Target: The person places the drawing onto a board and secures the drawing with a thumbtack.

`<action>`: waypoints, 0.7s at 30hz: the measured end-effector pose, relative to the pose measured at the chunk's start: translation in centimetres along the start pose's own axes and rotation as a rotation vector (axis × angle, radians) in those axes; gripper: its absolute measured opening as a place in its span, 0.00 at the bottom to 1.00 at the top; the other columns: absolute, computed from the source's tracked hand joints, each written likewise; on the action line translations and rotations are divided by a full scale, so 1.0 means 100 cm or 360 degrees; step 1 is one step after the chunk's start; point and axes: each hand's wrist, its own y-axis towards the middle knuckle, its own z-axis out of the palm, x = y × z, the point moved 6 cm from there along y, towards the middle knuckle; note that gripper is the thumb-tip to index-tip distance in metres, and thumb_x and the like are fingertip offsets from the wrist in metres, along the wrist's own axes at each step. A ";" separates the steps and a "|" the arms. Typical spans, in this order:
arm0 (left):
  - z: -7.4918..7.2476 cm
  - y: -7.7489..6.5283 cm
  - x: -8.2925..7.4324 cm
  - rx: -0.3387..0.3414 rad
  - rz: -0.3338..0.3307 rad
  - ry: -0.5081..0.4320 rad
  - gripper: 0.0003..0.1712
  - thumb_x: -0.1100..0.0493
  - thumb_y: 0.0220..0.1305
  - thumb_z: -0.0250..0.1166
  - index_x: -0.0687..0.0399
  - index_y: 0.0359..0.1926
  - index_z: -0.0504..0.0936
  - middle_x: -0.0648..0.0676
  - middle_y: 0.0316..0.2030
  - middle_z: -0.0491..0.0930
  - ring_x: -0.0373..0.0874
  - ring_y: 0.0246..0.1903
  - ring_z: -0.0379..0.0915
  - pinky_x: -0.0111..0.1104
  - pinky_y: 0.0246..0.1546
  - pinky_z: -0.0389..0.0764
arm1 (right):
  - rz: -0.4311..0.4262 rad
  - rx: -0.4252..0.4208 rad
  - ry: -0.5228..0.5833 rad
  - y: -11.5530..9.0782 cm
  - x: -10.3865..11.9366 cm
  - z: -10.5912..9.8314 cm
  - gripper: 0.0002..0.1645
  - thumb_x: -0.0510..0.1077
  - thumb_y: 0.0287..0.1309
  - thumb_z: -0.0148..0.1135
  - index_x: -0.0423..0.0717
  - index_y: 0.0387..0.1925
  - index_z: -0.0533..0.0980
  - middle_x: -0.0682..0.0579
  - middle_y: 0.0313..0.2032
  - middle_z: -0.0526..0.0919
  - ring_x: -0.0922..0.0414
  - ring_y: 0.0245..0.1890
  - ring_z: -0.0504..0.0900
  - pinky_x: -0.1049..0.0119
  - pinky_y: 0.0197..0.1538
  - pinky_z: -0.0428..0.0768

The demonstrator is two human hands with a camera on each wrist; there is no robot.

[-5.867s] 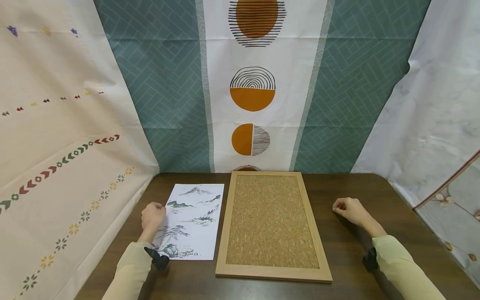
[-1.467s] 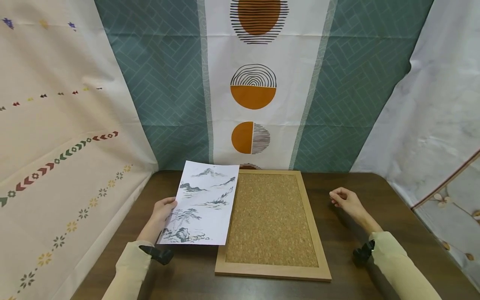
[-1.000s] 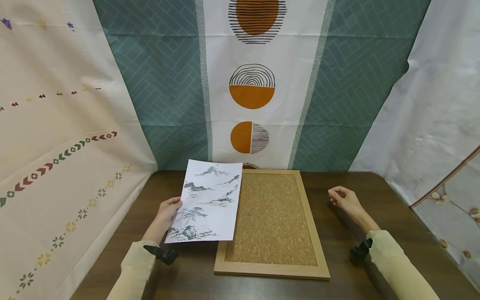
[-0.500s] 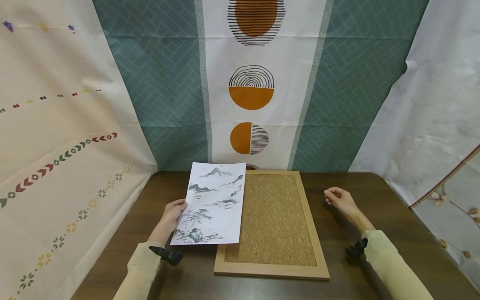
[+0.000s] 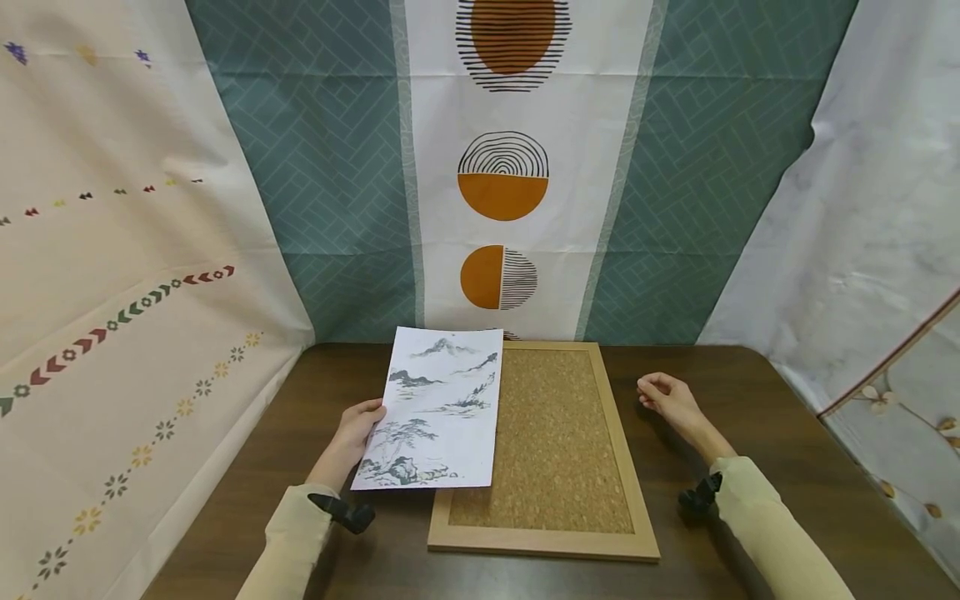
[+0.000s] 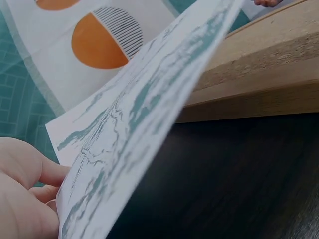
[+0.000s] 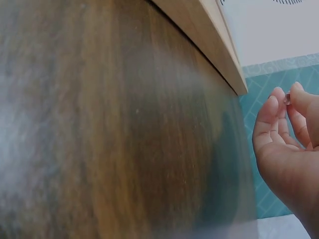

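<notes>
My left hand [image 5: 360, 429] pinches the left edge of a white paper sheet [image 5: 442, 400] printed with an ink landscape. The sheet is raised off the table and covers the left part of the corkboard [image 5: 562, 433] in the head view. In the left wrist view, the thumb and fingers [image 6: 30, 184] grip the paper [image 6: 124, 129], which bows slightly. My right hand [image 5: 671, 404] is above the table, right of the corkboard. Between its thumb and fingertips is a tiny clear piece [image 7: 287, 98] that looks like a push pin; most of it is hidden.
The corkboard's pale wooden frame [image 5: 543, 543] lies flat on the dark brown table [image 5: 720, 375]. Patterned cloths hang behind the table [image 5: 502, 100] and at both sides. A black wrist camera [image 5: 345, 512] sits on the left cuff and another black wrist camera [image 5: 699, 496] on the right.
My left hand has lifted the paper from the table and carried it right, over the corkboard's left part. My right hand has shifted a little left toward the board, fingers still pinched.
</notes>
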 end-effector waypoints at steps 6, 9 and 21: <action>0.007 0.001 0.001 0.0056 0.0026 0.0029 0.25 0.64 0.70 0.55 0.68 0.66 0.66 0.56 0.43 0.78 0.36 0.30 0.75 0.27 0.32 0.77 | -0.0006 0.0000 0.0008 0.004 -0.002 0.006 0.28 0.46 0.69 0.54 0.21 0.52 0.65 0.58 0.32 0.77 0.69 0.32 0.77 0.77 0.39 0.79; 0.011 0.001 0.002 0.0087 0.0029 0.0028 0.25 0.63 0.70 0.55 0.68 0.65 0.67 0.52 0.38 0.78 0.36 0.29 0.76 0.27 0.31 0.77 | -0.0008 0.0006 0.0006 0.006 -0.002 0.009 0.28 0.47 0.69 0.54 0.22 0.52 0.65 0.59 0.32 0.77 0.69 0.32 0.77 0.76 0.39 0.79; 0.024 0.006 0.008 0.0183 0.0071 0.0014 0.25 0.62 0.70 0.56 0.66 0.65 0.67 0.49 0.35 0.79 0.36 0.29 0.76 0.28 0.30 0.78 | -0.0009 0.0014 0.0021 0.011 -0.001 0.018 0.28 0.46 0.69 0.54 0.22 0.53 0.65 0.57 0.34 0.78 0.68 0.33 0.77 0.76 0.40 0.80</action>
